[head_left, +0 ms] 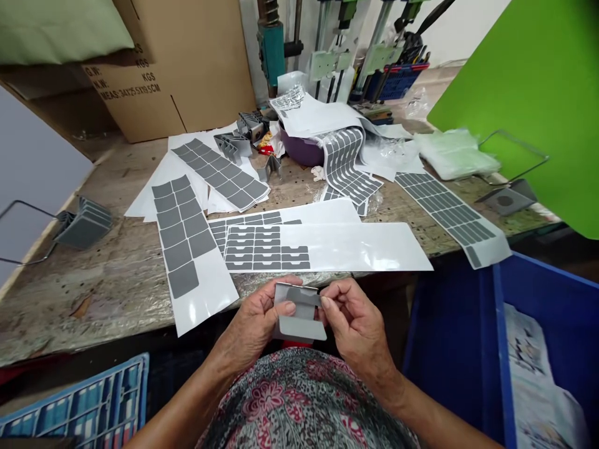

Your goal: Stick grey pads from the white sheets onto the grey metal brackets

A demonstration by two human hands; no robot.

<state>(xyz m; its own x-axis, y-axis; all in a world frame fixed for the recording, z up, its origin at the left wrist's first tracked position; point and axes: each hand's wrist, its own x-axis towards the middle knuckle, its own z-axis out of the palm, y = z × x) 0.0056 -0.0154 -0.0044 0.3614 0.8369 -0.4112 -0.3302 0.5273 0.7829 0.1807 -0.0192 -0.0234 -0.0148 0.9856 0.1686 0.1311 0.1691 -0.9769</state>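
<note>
My left hand (262,312) grips a bent grey metal bracket (303,328) by its left side, the thumb lying on its inner face. At the bracket's right, the thumb and index finger of my right hand (353,318) pinch the end of a darker grey sticker (305,297), which lies across the inside of the bracket. Just beyond my hands is a white backing sheet (355,246) with notched grey stickers on its left part. Left of it, another sheet (206,299) carries larger squarish grey stickers.
Stacked brackets (87,221) stand at the bench's left edge; more brackets (234,146) lie farther back. A purple bowl (302,146) sits under papers. A sticker sheet (449,212) lies at right, above a blue bin (498,330). A cardboard box (187,68) and presses stand behind.
</note>
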